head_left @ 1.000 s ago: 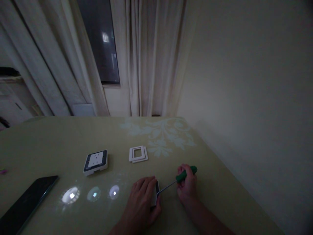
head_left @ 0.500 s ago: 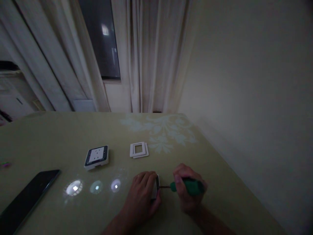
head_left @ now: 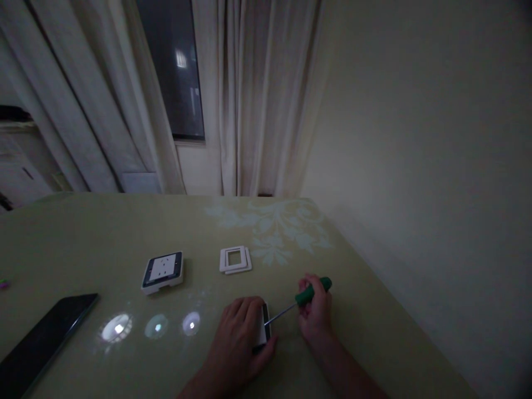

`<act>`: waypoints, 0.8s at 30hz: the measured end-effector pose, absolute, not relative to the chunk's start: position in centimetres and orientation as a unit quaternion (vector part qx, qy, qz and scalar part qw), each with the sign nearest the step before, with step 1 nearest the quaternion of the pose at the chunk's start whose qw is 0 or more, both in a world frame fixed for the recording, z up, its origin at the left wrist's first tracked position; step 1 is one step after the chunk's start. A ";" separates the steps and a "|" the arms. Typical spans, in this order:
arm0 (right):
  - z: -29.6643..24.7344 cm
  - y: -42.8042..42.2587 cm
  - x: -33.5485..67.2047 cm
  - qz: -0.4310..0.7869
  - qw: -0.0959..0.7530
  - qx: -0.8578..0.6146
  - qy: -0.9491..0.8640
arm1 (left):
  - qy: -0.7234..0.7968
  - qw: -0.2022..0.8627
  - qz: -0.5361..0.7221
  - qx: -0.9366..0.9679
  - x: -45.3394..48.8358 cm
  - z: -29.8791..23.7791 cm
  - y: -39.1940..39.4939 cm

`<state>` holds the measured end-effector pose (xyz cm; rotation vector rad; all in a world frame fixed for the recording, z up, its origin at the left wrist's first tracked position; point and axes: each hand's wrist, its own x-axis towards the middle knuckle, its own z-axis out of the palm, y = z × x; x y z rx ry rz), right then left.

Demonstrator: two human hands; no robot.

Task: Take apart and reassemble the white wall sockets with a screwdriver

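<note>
On the worktop [head_left: 103, 227], nearer than the white frames [head_left: 242, 270]: dark-edged panel [head_left: 261, 336], likely light, stiff plastic, best held by its rim, under a left grip [head_left: 239, 337] curled over it; rightward of those frames, green-handled screwdriver [head_left: 305, 296], probably rigid, wrapped at the handle by the right grip [head_left: 318, 313].

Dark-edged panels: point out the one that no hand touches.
The panel left of the white frames, its holes showing; the other panel is partly under the left hand.

grn-handled screwdriver [head_left: 305, 296] slants, tip at blk-edged wht panel [head_left: 261, 333], mostly hidden.
</note>
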<state>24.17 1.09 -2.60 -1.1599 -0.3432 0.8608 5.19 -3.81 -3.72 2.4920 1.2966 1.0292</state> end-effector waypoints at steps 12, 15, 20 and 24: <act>-0.4 0.5 24.1 0.439 0.729 -0.484 -0.202 | 0.618 0.124 0.379 0.678 -1.1 -3.3 1.0; 0.4 0.1 24.3 0.423 0.735 -0.480 -0.224 | 0.635 0.085 0.329 0.694 -2.9 -4.0 3.0; 1.2 -0.4 24.7 0.389 0.740 -0.481 -0.265 | 0.587 0.083 0.314 0.741 -3.1 -3.7 2.1; 1.3 -0.2 25.3 0.372 0.745 -0.478 -0.278 | 0.414 0.232 0.249 0.844 -2.3 -1.4 -1.0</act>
